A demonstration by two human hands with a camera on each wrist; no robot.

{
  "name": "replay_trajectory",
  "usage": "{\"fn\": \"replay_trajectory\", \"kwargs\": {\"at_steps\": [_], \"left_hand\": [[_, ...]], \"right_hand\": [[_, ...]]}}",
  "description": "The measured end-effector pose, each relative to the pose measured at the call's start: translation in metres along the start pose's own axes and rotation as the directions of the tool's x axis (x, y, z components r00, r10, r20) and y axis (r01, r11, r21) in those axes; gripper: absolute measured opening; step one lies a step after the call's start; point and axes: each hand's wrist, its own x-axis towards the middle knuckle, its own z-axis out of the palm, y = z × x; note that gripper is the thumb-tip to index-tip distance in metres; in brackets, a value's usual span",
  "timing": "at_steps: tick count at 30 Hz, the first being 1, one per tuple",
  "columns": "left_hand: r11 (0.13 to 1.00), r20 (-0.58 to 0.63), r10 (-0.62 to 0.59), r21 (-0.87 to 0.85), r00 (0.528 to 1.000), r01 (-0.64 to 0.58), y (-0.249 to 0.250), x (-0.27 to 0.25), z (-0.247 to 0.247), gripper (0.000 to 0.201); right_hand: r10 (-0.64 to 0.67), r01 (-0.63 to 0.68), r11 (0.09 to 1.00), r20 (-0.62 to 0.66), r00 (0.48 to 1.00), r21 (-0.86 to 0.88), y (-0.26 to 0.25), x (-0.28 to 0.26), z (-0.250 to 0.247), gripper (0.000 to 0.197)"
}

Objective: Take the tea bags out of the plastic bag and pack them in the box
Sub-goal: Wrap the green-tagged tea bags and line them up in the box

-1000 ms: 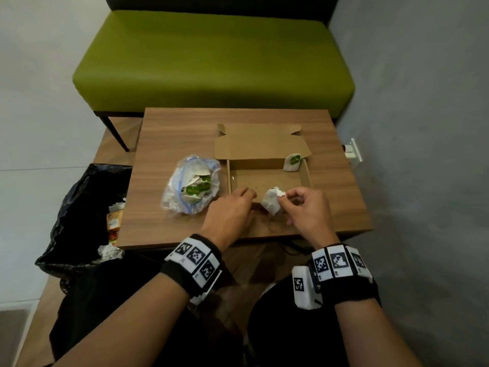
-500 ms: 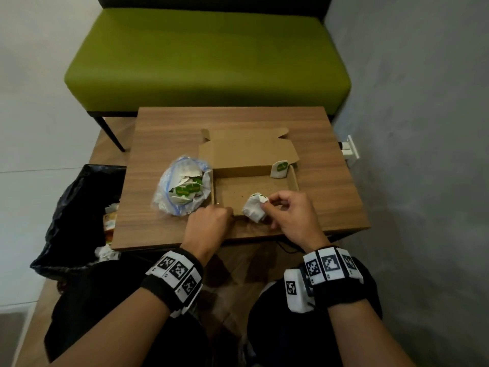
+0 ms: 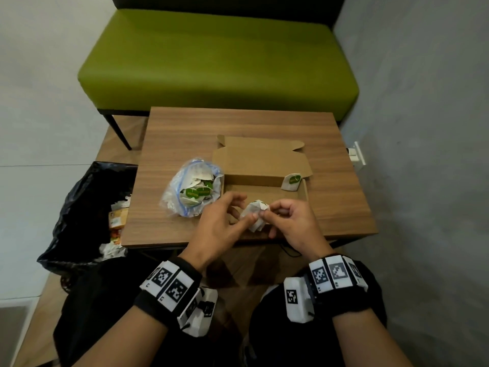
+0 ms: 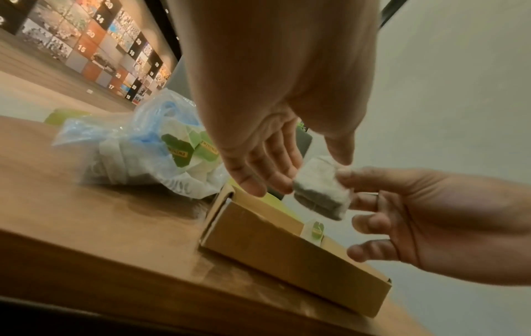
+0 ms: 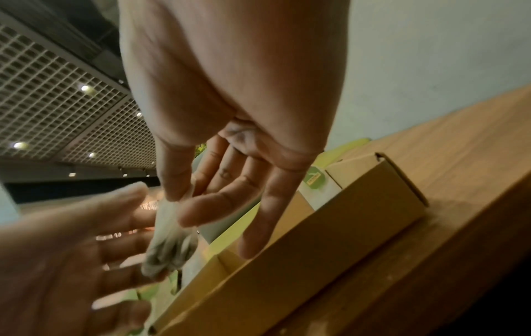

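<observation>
My right hand pinches the top of a white tea bag between thumb and index finger, just above the front edge of the open cardboard box. In the right wrist view the tea bag hangs from that pinch. My left hand is open, its fingers against the bag's left side. A second tea bag with a green tag leans in the box's far right corner. The clear plastic bag with several tea bags lies left of the box.
The box and plastic bag sit on a small wooden table. A black trash bag with litter stands on the floor at the left. A green bench is behind the table, a grey wall with a socket to the right.
My left hand has lifted off the box's front left corner, uncurled its fingers and moved right to the tea bag. The right hand still holds the tea bag over the front edge.
</observation>
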Motion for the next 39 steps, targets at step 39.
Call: {"fn": "replay_trajectory", "kwargs": {"at_steps": [39], "left_hand": [[0.994, -0.054, 0.031, -0.104, 0.998, -0.037, 0.013, 0.017, 0.002, 0.010]], "right_hand": [[0.026, -0.016, 0.983, -0.051, 0.998, 0.180, -0.025, 0.001, 0.001, 0.008]]}}
